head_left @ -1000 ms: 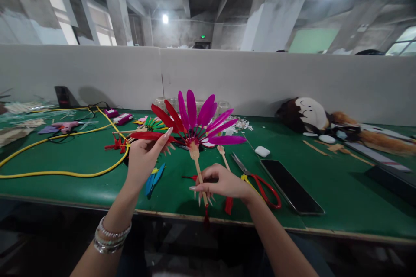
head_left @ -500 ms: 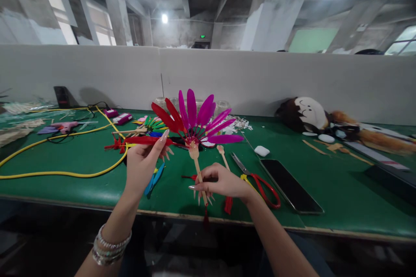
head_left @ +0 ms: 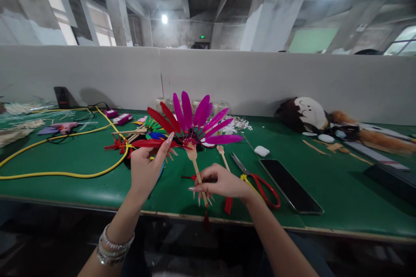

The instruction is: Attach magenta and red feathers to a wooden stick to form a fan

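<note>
Upright above the table's front part is a feather fan [head_left: 192, 152], with magenta feathers [head_left: 202, 110] and red ones [head_left: 162, 120] spread from a flat wooden head. Around its wooden handle, my right hand [head_left: 218, 183] is closed; a dark red tassel [head_left: 206, 220] hangs from the lower end. My left hand [head_left: 147, 169] pinches a loose red feather [head_left: 149, 143] between thumb and fingers. That feather's quill end reaches the left side of the fan's head; whether it touches is hard to tell. Behind the left hand a blue feather [head_left: 161, 170] is mostly covered.
Right of the fan lie another wooden handle [head_left: 224, 157], red-handled scissors [head_left: 260, 184], a phone [head_left: 290, 186] and a white lump [head_left: 261, 151]. A plush doll [head_left: 308, 114] rests at back right. Leftward are a yellow cable [head_left: 65, 174], a pink glue gun [head_left: 65, 127] and colourful feathers [head_left: 152, 126].
My left hand has moved slightly right with the red feather, its quill now nearer the fan's head. The fan's top has tilted a little left; my right hand stays almost in place.
</note>
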Tool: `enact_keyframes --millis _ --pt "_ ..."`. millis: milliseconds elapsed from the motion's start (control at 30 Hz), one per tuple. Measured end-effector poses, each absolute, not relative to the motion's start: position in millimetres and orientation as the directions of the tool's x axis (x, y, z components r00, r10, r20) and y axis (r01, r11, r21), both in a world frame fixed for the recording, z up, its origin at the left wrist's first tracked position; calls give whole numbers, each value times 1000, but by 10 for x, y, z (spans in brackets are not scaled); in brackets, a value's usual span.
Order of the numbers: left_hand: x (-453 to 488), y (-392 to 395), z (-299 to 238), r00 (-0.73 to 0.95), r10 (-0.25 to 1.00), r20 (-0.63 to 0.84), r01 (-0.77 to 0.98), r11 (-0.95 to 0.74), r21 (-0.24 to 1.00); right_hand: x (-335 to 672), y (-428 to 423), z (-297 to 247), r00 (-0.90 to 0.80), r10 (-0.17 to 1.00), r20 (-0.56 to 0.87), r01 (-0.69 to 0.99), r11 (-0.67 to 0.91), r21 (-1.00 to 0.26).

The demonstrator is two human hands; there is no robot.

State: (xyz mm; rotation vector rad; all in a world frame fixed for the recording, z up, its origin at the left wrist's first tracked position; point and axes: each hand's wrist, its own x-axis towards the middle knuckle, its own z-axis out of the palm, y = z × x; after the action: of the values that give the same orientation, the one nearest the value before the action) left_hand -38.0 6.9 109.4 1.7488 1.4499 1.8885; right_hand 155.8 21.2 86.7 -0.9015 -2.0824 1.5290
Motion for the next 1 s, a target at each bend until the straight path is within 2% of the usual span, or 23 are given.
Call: enact_keyframes --millis 1000 --pt "-442 139 1081 -371 666 647 388 -522 760 1572 212 887 -736 677 -22 252 243 -937"
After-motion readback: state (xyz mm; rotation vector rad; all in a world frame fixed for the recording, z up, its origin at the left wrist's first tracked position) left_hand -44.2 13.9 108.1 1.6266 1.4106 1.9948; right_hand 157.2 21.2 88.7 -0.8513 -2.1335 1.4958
